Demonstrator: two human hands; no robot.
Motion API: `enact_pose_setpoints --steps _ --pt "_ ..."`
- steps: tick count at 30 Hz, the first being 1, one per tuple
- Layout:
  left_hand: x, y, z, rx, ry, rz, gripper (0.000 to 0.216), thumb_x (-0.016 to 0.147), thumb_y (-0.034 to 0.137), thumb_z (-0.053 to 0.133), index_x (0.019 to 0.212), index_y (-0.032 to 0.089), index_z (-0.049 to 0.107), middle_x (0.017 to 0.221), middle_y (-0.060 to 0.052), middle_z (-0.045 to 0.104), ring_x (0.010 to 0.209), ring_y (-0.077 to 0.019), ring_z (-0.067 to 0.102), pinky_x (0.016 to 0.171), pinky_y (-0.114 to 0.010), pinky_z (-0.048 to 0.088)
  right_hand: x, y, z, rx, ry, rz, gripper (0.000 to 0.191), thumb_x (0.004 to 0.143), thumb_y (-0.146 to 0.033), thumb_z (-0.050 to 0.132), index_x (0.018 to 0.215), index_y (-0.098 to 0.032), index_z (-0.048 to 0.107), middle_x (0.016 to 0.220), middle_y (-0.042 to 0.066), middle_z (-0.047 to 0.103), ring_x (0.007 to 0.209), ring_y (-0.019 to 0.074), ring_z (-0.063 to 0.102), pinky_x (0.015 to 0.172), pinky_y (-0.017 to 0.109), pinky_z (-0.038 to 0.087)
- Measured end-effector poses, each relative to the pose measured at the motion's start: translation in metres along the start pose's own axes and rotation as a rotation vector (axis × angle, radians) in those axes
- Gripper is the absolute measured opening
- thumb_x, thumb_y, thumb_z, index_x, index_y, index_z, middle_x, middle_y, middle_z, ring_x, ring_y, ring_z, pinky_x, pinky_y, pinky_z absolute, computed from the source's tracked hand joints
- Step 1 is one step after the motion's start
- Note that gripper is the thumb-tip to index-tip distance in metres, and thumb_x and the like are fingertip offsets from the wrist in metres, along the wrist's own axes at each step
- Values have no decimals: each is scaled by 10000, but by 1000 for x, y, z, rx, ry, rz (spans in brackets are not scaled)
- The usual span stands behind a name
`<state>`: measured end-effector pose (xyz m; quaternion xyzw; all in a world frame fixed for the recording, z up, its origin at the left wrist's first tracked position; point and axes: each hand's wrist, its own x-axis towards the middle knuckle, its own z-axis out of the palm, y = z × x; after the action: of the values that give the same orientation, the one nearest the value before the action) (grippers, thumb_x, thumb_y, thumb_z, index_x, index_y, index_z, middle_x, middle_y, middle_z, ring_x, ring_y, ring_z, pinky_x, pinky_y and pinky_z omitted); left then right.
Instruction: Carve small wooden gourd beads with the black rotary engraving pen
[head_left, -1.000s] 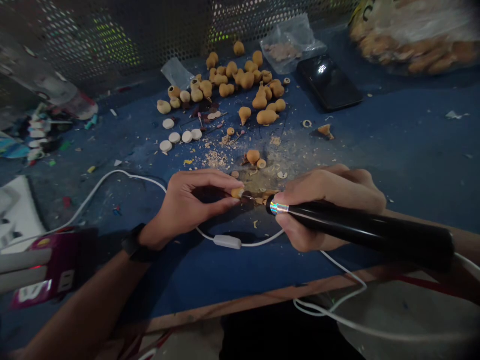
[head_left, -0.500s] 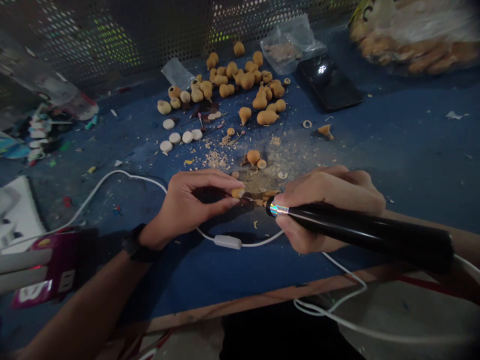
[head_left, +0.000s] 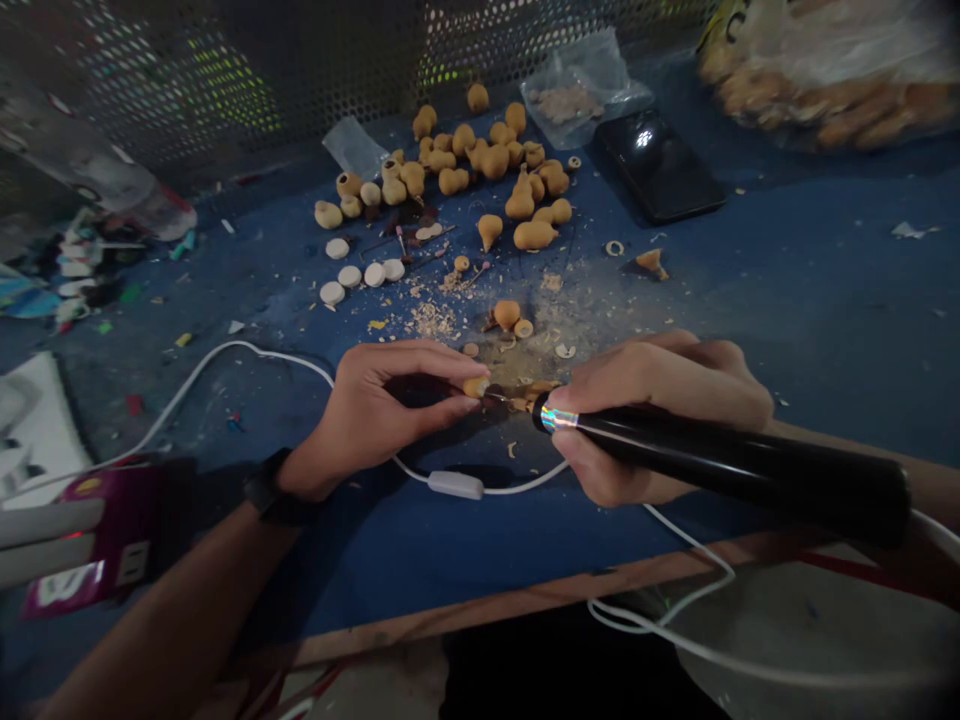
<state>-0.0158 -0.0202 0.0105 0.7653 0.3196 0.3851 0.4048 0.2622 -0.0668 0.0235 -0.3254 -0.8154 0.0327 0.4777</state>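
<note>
My left hand (head_left: pixel 390 405) pinches a small tan gourd piece (head_left: pixel 475 386) between thumb and fingers, low over the blue table (head_left: pixel 825 300). My right hand (head_left: pixel 660 410) is wrapped round a long black rotary tool (head_left: pixel 720 462) with a shiny band near its nose. The tool's thin bit touches the gourd piece from the right. Shavings and dust lie just beyond both hands. A black band sits on my left wrist.
A heap of small tan gourds (head_left: pixel 480 160) lies at the back centre, with white discs (head_left: pixel 360 272) to its left. A black phone (head_left: pixel 658 165) and plastic bags sit at the back right. A white cord with a switch (head_left: pixel 454 485) runs under my hands. Clutter lines the left edge.
</note>
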Motion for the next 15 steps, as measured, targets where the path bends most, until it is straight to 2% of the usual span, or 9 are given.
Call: enact_pose_setpoints --steps 5,10,15 --pt "0 1 0 24 -2 -32 179 931 316 1046 1096 340 978 1084 -58 959 983 -272 919 880 -374 770 0 0 -1 -21 -18 -2 123 990 -203 703 1011 -320 670 730 -115 756 520 141 699 524 305 629" --pt "1 0 0 -1 8 17 226 916 265 1048 1119 339 982 1079 -54 962 952 -244 922 815 -312 747 1 1 -2 -28 -19 -4 124 980 -194 707 1026 -306 683 742 -110 767 532 133 710 538 296 624" --pt "1 0 -1 11 -12 -23 187 931 295 1037 1103 340 981 1086 -60 961 966 -264 917 863 -360 762 -1 -2 -3 -54 -30 10 97 1015 -233 684 1047 -322 662 753 -127 763 543 131 716 554 298 610"
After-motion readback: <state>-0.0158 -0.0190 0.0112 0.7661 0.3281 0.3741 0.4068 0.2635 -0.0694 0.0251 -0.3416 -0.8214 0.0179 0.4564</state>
